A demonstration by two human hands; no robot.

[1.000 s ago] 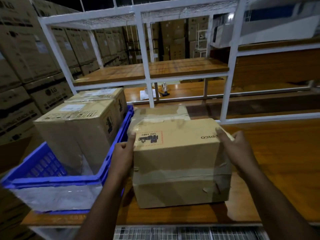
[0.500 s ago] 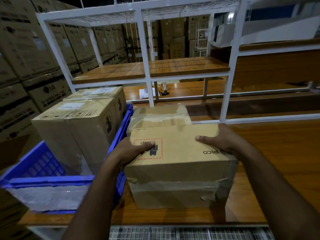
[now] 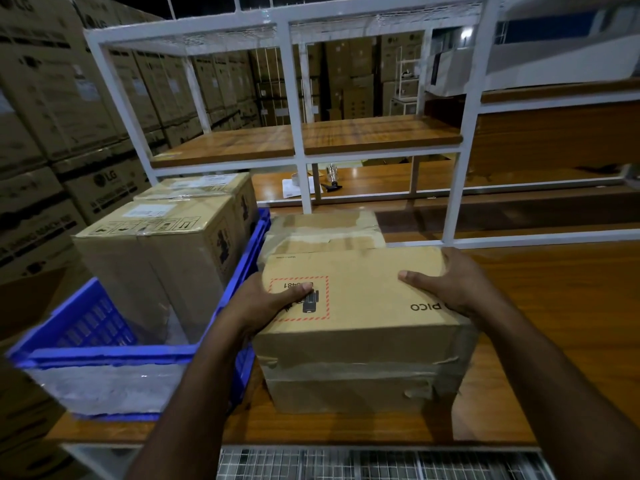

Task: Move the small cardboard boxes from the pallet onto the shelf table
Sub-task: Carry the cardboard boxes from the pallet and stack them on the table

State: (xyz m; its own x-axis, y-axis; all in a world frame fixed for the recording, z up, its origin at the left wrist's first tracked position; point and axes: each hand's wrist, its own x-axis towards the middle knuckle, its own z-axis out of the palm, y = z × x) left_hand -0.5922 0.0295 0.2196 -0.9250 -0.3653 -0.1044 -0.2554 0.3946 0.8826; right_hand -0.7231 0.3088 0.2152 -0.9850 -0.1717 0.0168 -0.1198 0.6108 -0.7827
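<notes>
A brown cardboard box (image 3: 363, 306) with a red dashed label and "PICO" print sits on the wooden shelf table (image 3: 554, 306), right in front of me. My left hand (image 3: 270, 303) grips its top left edge, thumb lying across the label. My right hand (image 3: 450, 285) curls over the top right corner, fingers spread on the top face. Right behind it stands a second taped cardboard box (image 3: 322, 230), partly hidden.
A blue plastic crate (image 3: 104, 355) on the table's left end holds two taller cardboard boxes (image 3: 166, 244). A white metal shelf frame (image 3: 298, 133) with a wooden board rises behind. Large stacked cartons (image 3: 52, 116) fill the left. Bare wood lies to the right.
Both hands went from the box's sides up onto its top face. The box sits a little nearer to me, showing more of its top.
</notes>
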